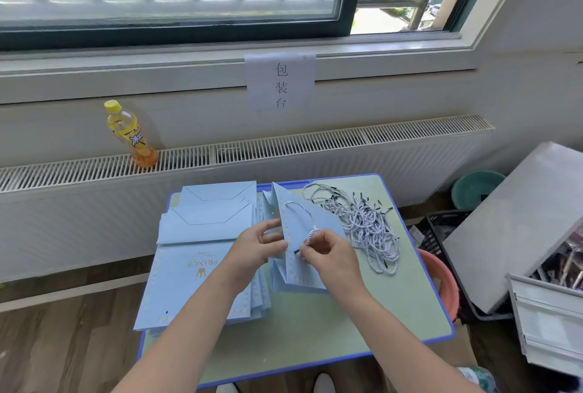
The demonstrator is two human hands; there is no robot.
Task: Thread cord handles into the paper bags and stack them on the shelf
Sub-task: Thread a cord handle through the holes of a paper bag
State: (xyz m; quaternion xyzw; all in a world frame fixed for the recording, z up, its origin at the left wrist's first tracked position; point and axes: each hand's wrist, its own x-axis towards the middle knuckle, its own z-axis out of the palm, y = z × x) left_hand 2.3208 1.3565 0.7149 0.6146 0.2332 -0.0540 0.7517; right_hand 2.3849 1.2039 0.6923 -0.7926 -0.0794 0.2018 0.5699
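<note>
A light blue paper bag (303, 222) lies folded in the middle of the small table (362, 323). My left hand (258, 243) holds its upper edge, thumb and fingers on either side of the paper. My right hand (325, 250) pinches a white-and-blue twisted cord (307, 217) near its black tip, right at the bag's edge. The cord loops up over the bag. A stack of flat blue bags (205, 235) printed PRINCE lies at the left. A tangle of loose cords (362, 222) lies at the right.
A yellow drink bottle (131, 134) stands on the radiator grille (284, 143) under the window. Right of the table are a pink basin (441, 285), a teal basin (476, 187), a black crate (438, 228) and a grey cabinet (520, 219).
</note>
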